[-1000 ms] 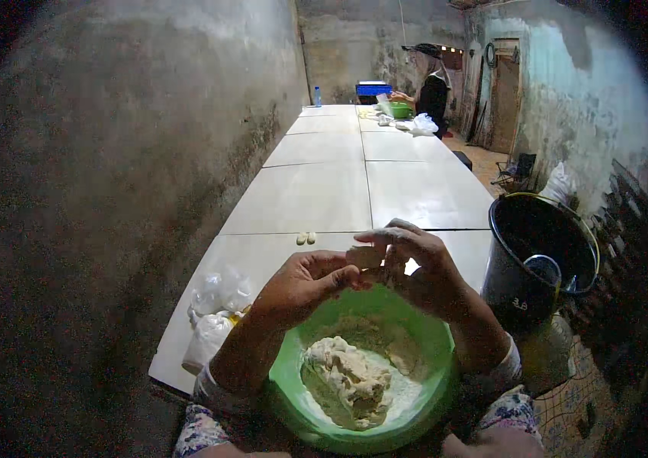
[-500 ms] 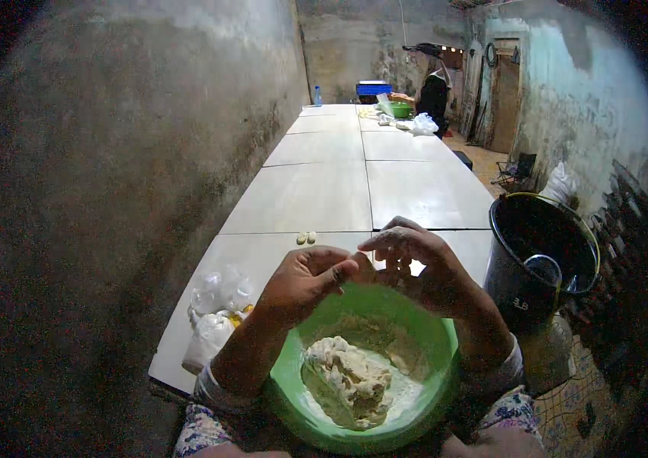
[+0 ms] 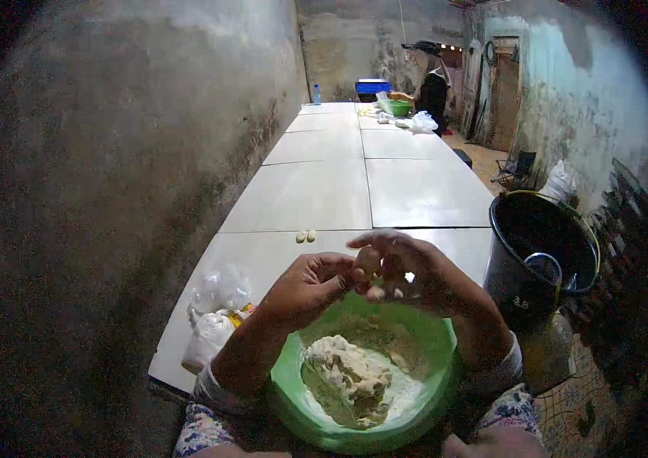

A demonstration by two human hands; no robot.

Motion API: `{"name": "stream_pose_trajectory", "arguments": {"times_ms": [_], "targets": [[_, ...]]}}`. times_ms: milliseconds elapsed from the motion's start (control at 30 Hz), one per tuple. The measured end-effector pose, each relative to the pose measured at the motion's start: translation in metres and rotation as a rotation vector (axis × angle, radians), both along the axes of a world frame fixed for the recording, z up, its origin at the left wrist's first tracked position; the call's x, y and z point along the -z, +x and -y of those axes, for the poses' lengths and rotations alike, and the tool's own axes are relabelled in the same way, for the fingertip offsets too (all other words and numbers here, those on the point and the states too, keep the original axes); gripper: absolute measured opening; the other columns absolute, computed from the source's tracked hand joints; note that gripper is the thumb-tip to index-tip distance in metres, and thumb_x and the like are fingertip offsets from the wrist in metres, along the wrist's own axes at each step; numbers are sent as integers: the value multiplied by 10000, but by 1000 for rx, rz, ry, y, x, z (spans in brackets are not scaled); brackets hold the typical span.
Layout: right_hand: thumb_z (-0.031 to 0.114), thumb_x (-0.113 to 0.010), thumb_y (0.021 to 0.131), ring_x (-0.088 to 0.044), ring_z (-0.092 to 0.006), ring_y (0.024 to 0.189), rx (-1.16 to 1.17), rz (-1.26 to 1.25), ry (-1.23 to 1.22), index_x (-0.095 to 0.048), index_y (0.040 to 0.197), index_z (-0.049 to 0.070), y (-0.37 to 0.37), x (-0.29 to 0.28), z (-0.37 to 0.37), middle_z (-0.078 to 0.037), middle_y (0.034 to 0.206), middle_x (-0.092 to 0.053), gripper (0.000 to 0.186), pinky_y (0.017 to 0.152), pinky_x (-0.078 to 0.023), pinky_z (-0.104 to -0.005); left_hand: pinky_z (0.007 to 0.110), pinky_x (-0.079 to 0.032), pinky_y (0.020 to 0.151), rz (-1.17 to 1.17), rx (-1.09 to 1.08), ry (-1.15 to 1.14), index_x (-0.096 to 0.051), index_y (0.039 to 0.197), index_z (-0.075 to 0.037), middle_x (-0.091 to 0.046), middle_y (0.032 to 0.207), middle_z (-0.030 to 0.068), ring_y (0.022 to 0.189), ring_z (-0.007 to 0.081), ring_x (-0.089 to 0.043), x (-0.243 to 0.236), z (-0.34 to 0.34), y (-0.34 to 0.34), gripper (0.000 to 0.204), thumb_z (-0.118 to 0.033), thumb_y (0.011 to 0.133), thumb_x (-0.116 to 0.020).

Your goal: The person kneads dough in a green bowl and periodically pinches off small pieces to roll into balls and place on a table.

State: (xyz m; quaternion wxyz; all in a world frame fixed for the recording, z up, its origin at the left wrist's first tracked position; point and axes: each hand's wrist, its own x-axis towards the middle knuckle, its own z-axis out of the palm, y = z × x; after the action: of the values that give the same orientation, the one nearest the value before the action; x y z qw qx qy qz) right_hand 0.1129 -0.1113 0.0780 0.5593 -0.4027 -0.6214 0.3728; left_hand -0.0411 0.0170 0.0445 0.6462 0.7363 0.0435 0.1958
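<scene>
A green bowl (image 3: 446,359) stands close in front of me, holding a large ragged lump of dough (image 3: 345,372) with loose white flour beside it. Over the bowl's far rim my two hands meet around a small roundish piece of dough (image 3: 368,260), partly hidden by fingers. My left hand (image 3: 310,284) is closed, pinching it from the left with thumb and fingers. Bent fingers of my right hand (image 3: 415,269) curl over its other side. Beyond the hands, two small shaped dough pieces (image 3: 305,237) lie side by side on the white table (image 3: 278,267).
Clear plastic bags (image 3: 213,328) with white contents sit left of the bowl. On the right stands a black bucket (image 3: 514,267) with a clear round container inside. A bare wall runs along the left. Another person (image 3: 434,91) works at the table's far end beside a green bowl (image 3: 400,108).
The fingers of my right hand have shifted and curled, so the small dough piece now shows between my hands. The bowl and its dough stay in place.
</scene>
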Motion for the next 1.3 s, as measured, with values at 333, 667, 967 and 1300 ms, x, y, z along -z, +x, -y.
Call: {"name": "stream_pose_trajectory", "arguments": {"times_ms": [333, 667, 967, 1300], "targets": [[116, -767, 687, -545, -95, 778, 120, 498, 161, -580, 951, 38, 18, 5, -1, -26, 837, -601, 333, 692, -460, -264, 282, -454, 810, -113, 33, -74, -611, 989, 31, -641, 920, 78, 860, 133, -587, -14, 12, 2, 240, -168, 855, -612], [127, -629, 835, -564, -88, 613, 195, 303, -88, -612, 939, 12, 14, 5, -1, -46, 798, -627, 155, 503, -459, -215, 269, -474, 738, -187, -192, 97, -642, 941, 24, -659, 840, 72, 764, 110, -598, -25, 21, 1, 209, -160, 845, -622], [75, -702, 751, -557, -88, 661, 237, 463, 116, -618, 995, 31, 19, -4, 9, -14, 789, -609, 263, 596, -469, -238, 256, -476, 723, -140, -90, 97, -636, 948, 25, -658, 837, 81, 758, 119, -605, -21, 14, -1, 217, -172, 864, -604], [-1, -598, 723, -583, -210, 775, 129, 703, 273, -591, 891, 36, 19, -6, 10, -84, 869, -600, 172, 717, -471, -287, 280, -446, 802, 6, 139, -13, -607, 994, 35, -640, 898, 72, 841, 136, -581, -8, 8, -2, 330, -274, 909, -529]]}}
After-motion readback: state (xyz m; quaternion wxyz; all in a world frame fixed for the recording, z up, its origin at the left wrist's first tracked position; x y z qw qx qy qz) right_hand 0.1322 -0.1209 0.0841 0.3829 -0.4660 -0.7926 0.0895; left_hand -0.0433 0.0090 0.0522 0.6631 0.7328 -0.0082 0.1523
